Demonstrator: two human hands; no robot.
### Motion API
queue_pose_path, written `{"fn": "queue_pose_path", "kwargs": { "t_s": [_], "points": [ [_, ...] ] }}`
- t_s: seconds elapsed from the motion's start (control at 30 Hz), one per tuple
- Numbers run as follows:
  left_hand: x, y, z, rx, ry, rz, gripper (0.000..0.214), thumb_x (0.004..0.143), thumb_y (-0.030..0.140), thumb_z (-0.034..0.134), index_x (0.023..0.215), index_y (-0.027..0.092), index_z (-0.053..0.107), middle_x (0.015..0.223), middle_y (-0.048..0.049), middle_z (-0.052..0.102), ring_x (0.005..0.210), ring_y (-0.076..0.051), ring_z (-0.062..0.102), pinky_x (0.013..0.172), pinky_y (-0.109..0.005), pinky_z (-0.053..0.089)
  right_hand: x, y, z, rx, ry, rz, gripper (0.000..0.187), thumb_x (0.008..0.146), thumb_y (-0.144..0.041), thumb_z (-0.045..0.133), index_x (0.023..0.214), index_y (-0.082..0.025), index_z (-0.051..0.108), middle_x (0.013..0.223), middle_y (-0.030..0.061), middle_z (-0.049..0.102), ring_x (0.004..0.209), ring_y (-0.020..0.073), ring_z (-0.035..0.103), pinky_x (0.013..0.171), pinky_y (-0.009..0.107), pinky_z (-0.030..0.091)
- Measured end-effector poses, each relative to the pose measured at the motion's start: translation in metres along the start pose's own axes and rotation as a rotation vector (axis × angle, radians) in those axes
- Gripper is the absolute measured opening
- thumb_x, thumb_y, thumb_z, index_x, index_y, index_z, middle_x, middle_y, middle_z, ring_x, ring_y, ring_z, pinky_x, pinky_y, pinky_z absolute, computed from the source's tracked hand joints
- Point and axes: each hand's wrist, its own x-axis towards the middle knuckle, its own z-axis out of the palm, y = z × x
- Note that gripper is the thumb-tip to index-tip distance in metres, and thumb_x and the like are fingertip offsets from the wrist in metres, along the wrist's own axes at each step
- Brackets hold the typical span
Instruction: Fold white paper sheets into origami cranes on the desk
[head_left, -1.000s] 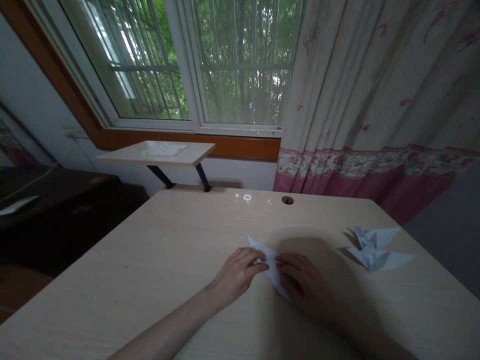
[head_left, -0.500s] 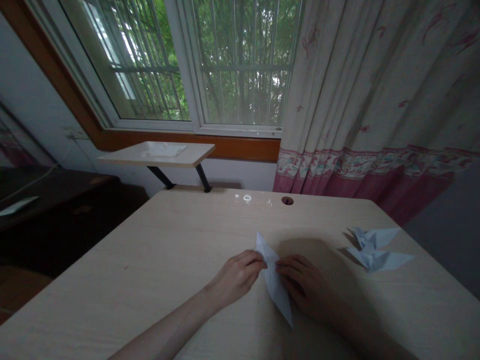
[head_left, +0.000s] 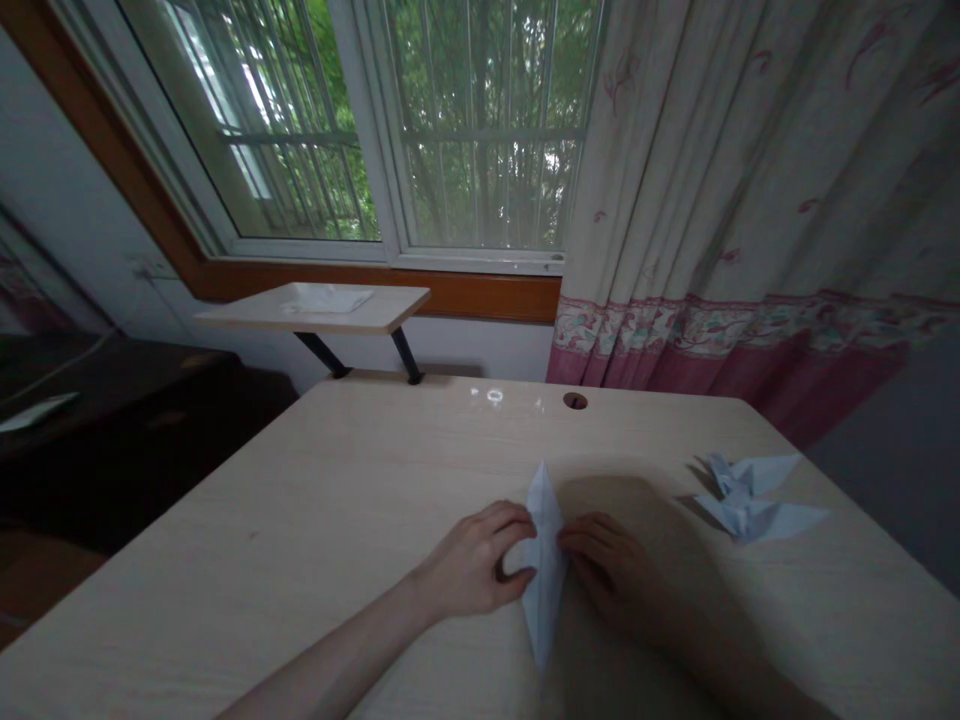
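Note:
A long diamond of folded white paper [head_left: 547, 570] lies near the front middle of the desk, its points facing toward and away from me. On its left edge is my left hand [head_left: 480, 560], fingertips above and thumb below, with a gap between them. My right hand [head_left: 615, 575] is in shadow, its curled fingers holding the right edge; its thumb is partly hidden. To the right stand two folded paper cranes [head_left: 776, 520], close together with wings spread.
The light wooden desk [head_left: 300, 520] has a round cable hole [head_left: 575, 401] at the back. A raised shelf [head_left: 375, 318] on black legs, bearing a crumpled white sheet [head_left: 326, 298], stands at the back left. A curtain [head_left: 712, 240] hangs behind the right side.
The folded paper has turned from a slant to nearly straight away from me. My left thumb has moved apart from the fingers, down along the paper's edge. The cranes have stayed put.

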Motion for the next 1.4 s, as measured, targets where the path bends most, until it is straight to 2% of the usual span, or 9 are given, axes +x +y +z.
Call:
{"fn": "queue_pose_path", "kwargs": {
  "t_s": [0.23, 0.53, 0.77, 0.9, 1.03, 1.1, 1.17, 1.23, 1.4],
  "points": [
    [0.003, 0.002, -0.002, -0.009, 0.004, 0.021, 0.029, 0.084, 0.016, 0.060, 0.112, 0.018, 0.063, 0.109, -0.0087, 0.066, 0.107, -0.023, 0.060, 0.093, -0.037, 0.052, 0.000, -0.002, -0.001, 0.004, -0.005, -0.008, 0.029, 0.088, -0.007, 0.046, 0.107, -0.021, 0.064, 0.103, 0.0082, 0.071, 0.098, 0.0223, 0.064, 0.089, 0.041, 0.053],
    [0.003, -0.004, 0.001, -0.023, 0.028, 0.092, 0.027, 0.091, 0.008, 0.048, 0.105, 0.019, 0.068, 0.104, -0.0068, 0.070, 0.101, -0.019, 0.064, 0.090, -0.033, 0.053, -0.002, 0.005, 0.004, -0.013, -0.029, 0.021, 0.046, 0.085, -0.007, 0.047, 0.128, -0.022, 0.054, 0.126, 0.0103, 0.064, 0.118, 0.0236, 0.058, 0.100, 0.047, 0.049],
    [0.001, -0.007, 0.001, -0.121, 0.001, 0.017, 0.026, 0.098, 0.009, 0.041, 0.109, 0.017, 0.063, 0.110, -0.0083, 0.069, 0.103, -0.017, 0.065, 0.093, -0.029, 0.053, -0.002, 0.003, 0.002, -0.083, -0.054, 0.022, 0.042, 0.085, -0.008, 0.048, 0.125, -0.019, 0.055, 0.130, 0.0129, 0.062, 0.122, 0.0253, 0.055, 0.103, 0.051, 0.046],
    [0.001, -0.007, -0.001, -0.106, -0.026, 0.049, 0.029, 0.097, 0.008, 0.039, 0.105, 0.018, 0.064, 0.110, -0.0079, 0.069, 0.105, -0.017, 0.064, 0.094, -0.030, 0.052, -0.002, 0.003, 0.003, -0.123, -0.077, -0.008, 0.037, 0.088, -0.008, 0.048, 0.120, -0.021, 0.061, 0.130, 0.0115, 0.063, 0.122, 0.0248, 0.057, 0.106, 0.052, 0.043],
    [0.001, -0.002, -0.002, -0.052, -0.042, 0.055, 0.025, 0.092, 0.008, 0.045, 0.104, 0.018, 0.065, 0.111, -0.0071, 0.068, 0.106, -0.018, 0.064, 0.095, -0.032, 0.052, -0.002, 0.005, 0.004, -0.149, -0.069, -0.023, 0.032, 0.089, -0.010, 0.049, 0.114, -0.021, 0.066, 0.127, 0.0107, 0.065, 0.119, 0.0246, 0.060, 0.104, 0.051, 0.044],
    [0.001, 0.001, -0.002, 0.003, -0.060, 0.077, 0.018, 0.092, 0.018, 0.054, 0.107, 0.018, 0.064, 0.112, -0.0079, 0.068, 0.107, -0.021, 0.063, 0.097, -0.035, 0.051, -0.002, 0.004, 0.004, -0.163, -0.069, -0.022, 0.034, 0.089, -0.010, 0.049, 0.115, -0.022, 0.066, 0.127, 0.0096, 0.066, 0.117, 0.0243, 0.060, 0.103, 0.051, 0.045],
    [0.001, 0.003, -0.002, 0.068, -0.072, 0.101, 0.022, 0.091, 0.031, 0.063, 0.108, 0.017, 0.063, 0.113, -0.0089, 0.069, 0.109, -0.024, 0.063, 0.100, -0.038, 0.049, -0.001, 0.003, 0.004, -0.172, -0.066, -0.009, 0.032, 0.089, -0.011, 0.049, 0.114, -0.023, 0.066, 0.125, 0.0088, 0.067, 0.115, 0.0239, 0.061, 0.101, 0.049, 0.047],
    [0.002, 0.004, -0.002, 0.119, -0.073, 0.101, 0.026, 0.090, 0.036, 0.066, 0.108, 0.017, 0.063, 0.114, -0.0090, 0.069, 0.110, -0.026, 0.063, 0.100, -0.039, 0.049, 0.000, 0.001, 0.003, -0.172, -0.071, 0.000, 0.029, 0.091, -0.013, 0.049, 0.112, -0.022, 0.067, 0.122, 0.0086, 0.068, 0.112, 0.0234, 0.062, 0.097, 0.046, 0.049],
    [0.004, 0.004, -0.003, 0.138, -0.066, 0.086, 0.013, 0.095, 0.023, 0.056, 0.105, 0.018, 0.064, 0.113, -0.0073, 0.069, 0.109, -0.022, 0.063, 0.100, -0.038, 0.048, -0.001, 0.002, 0.000, -0.175, -0.068, -0.015, 0.026, 0.093, -0.020, 0.053, 0.115, -0.022, 0.067, 0.119, 0.0088, 0.069, 0.110, 0.0238, 0.063, 0.095, 0.044, 0.051]
  ]
}}
